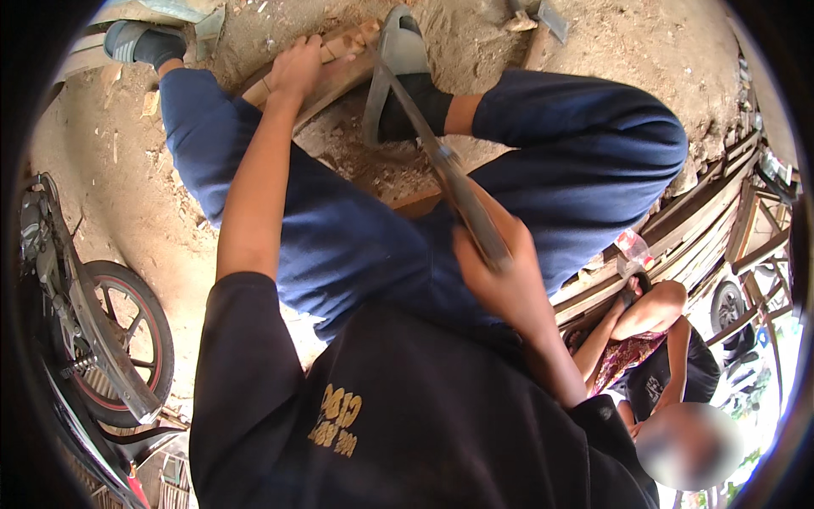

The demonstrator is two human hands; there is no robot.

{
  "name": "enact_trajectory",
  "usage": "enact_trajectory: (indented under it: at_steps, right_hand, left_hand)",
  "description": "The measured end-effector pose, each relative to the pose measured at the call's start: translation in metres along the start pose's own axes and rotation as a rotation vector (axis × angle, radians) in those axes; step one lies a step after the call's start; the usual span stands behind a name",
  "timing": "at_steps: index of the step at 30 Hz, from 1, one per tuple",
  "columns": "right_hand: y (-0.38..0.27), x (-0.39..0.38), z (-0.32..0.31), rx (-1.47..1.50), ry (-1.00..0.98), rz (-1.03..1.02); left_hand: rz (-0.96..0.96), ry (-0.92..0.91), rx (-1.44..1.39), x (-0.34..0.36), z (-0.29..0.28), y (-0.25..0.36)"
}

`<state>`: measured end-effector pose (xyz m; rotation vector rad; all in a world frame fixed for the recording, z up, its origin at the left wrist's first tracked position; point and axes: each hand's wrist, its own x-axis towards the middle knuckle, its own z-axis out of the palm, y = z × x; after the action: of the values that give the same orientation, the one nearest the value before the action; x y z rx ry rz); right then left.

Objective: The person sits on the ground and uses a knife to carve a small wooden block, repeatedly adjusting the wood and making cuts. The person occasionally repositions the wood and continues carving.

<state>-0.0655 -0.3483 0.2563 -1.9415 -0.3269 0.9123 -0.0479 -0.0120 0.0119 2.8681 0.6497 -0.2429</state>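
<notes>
From your head, your one wide fisheye view looks steeply down and forward, your black fabric shirt [458, 407] near, brown dirt ground [644, 47] far, a dark metal motorcycle [119, 373] left.

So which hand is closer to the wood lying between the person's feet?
Left. The left hand is on the wood; the right hand is well back from it, near the lap, gripping a long tool.

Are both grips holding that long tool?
No, only the right grip holds the long tool, while the left grip is away from it, on the wood.
</notes>
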Motion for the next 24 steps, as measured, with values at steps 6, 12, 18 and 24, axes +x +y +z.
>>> enact_trajectory:
  at_steps: [6,12,18,24]
  right_hand:
    - [0.0,-0.001,-0.007,-0.035,-0.029,0.023]
    - [0.008,-0.016,-0.014,-0.091,0.003,-0.096]
    - [0.007,0.029,0.002,-0.069,-0.036,-0.035]
    - [0.003,-0.011,-0.015,-0.032,0.016,-0.054]
  left_hand:
    - [-0.023,-0.042,0.0,0.002,-0.006,0.001]
    - [-0.022,-0.033,-0.016,0.004,-0.011,-0.001]
    - [0.005,-0.026,0.001,0.008,-0.004,-0.003]
    - [-0.047,-0.047,0.016,0.003,-0.014,-0.001]
